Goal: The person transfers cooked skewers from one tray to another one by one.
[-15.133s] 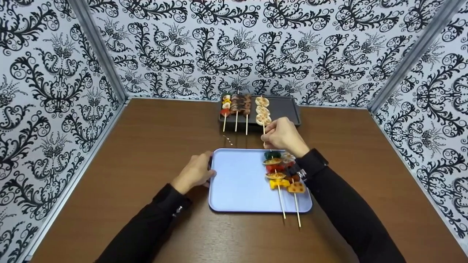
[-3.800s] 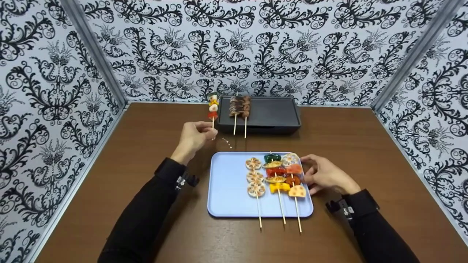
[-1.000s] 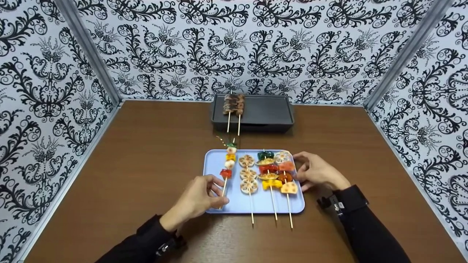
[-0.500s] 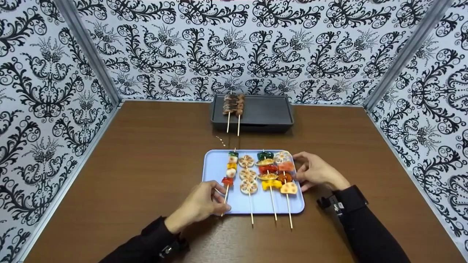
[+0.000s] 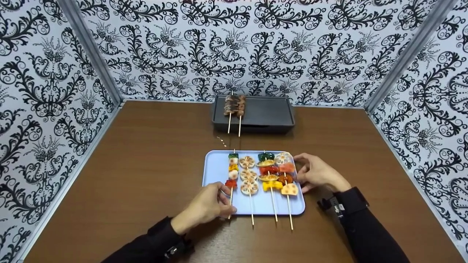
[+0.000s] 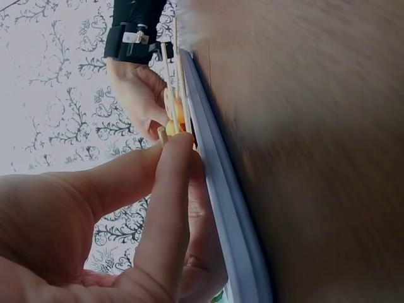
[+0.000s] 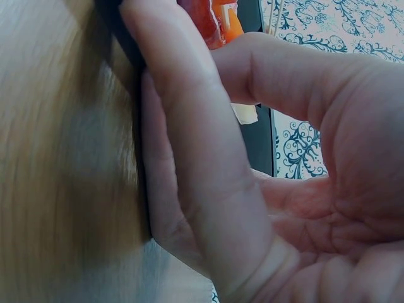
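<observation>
Bamboo stick: the left hand (image 5: pixel 206 207) pinches the bare stick of the vegetable skewer (image 5: pixel 231 171) between thumb and fingertips, close to the stick's near end; the left wrist view shows the fingers (image 6: pixel 165 208) pressed together on the wood.
Where the skewer is: on the left part of the blue tray (image 5: pixel 216 171), food end pointing away, stick end reaching the tray's near rim, just beside the lotus root skewer (image 5: pixel 248 175).
Neighbours: two more mixed skewers (image 5: pixel 278 171) lie to the right, their sticks overhanging the near rim.
Right hand: the right hand (image 5: pixel 319 174) rests against the tray's right edge, fingers curled round the rim, as the right wrist view shows.
Further out: two meat skewers (image 5: pixel 234 105) lie on the dark grill pan (image 5: pixel 270 113) at the back of the brown table (image 5: pixel 146 153).
Risk, rolling: the skewer could roll when the pinch opens and knock the lotus root skewer, because they lie so close.
Risk, sliding: the overhanging sticks could tip or slide off if the tray is nudged; the right hand on the rim looks meant to prevent that.
Risk, snagging: a sleeve or wrist could catch a protruding stick end and drag a skewer off.
</observation>
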`<act>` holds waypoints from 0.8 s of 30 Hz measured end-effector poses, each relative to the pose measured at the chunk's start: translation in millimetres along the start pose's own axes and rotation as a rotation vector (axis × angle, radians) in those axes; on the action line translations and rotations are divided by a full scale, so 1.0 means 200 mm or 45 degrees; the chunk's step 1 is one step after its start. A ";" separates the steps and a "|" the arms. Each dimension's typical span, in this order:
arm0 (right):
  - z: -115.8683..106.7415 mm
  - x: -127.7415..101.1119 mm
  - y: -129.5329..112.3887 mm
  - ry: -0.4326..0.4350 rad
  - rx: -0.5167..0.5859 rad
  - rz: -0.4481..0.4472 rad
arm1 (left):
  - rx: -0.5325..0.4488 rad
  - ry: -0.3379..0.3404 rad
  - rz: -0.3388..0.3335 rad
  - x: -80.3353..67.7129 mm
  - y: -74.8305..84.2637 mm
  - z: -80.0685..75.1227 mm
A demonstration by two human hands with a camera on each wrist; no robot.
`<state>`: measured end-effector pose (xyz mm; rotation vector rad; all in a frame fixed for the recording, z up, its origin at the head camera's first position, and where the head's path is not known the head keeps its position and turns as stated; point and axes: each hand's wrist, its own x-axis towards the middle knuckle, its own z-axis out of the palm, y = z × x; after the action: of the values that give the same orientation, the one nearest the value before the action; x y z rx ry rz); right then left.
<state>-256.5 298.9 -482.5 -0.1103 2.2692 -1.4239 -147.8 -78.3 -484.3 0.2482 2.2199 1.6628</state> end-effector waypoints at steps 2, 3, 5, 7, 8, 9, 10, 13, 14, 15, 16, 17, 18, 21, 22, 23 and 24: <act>0.00 0.00 0.00 0.002 -0.005 0.000 | -0.001 -0.004 0.003 0.01 0.00 0.01; 0.00 0.00 0.00 0.001 -0.007 -0.002 | -0.002 -0.004 0.009 0.01 0.00 0.01; 0.00 0.00 0.00 0.004 -0.008 -0.012 | -0.007 -0.004 0.022 0.01 0.00 0.01; 0.00 0.00 0.00 0.000 -0.007 -0.020 | -0.003 -0.008 0.033 0.02 0.00 0.01; 0.00 0.00 0.00 -0.002 -0.006 -0.022 | -0.002 -0.012 0.038 0.02 0.00 0.02; 0.00 0.00 0.01 -0.002 -0.004 -0.026 | 0.003 -0.014 0.043 0.01 -0.01 0.02; 0.00 0.00 0.01 -0.003 -0.001 -0.024 | 0.012 -0.015 0.044 0.01 -0.01 0.02; 0.01 0.00 0.01 -0.003 0.009 -0.014 | 0.035 -0.022 0.043 0.01 -0.01 0.03; 0.01 0.00 0.01 -0.001 0.013 -0.008 | 0.051 -0.024 0.044 0.01 -0.01 0.03; 0.01 0.00 0.02 0.000 0.016 -0.004 | 0.065 -0.027 0.044 0.01 -0.01 0.02; 0.01 0.00 0.02 0.000 0.019 -0.002 | 0.080 -0.029 0.044 0.01 0.00 0.02; 0.01 0.00 0.02 0.001 0.019 0.000 | 0.096 -0.033 0.044 0.01 0.00 0.01; 0.01 0.00 0.02 0.003 0.018 0.006 | 0.108 -0.039 0.043 0.00 0.00 0.01; 0.01 0.01 0.01 0.004 0.006 0.008 | 0.163 -0.047 0.042 0.00 0.01 -0.01; 0.01 0.01 0.01 0.007 0.007 0.010 | 0.172 -0.049 0.040 0.00 0.01 -0.02; 0.01 0.01 0.01 0.010 0.005 0.014 | 0.186 -0.050 0.038 0.00 0.02 -0.02; 0.01 0.01 0.01 0.014 0.006 0.018 | 0.198 -0.050 0.035 0.00 0.02 -0.03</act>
<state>-257.6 297.8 -484.5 -0.0854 2.2707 -1.4260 -149.3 -81.9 -478.9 0.3489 2.3285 1.4875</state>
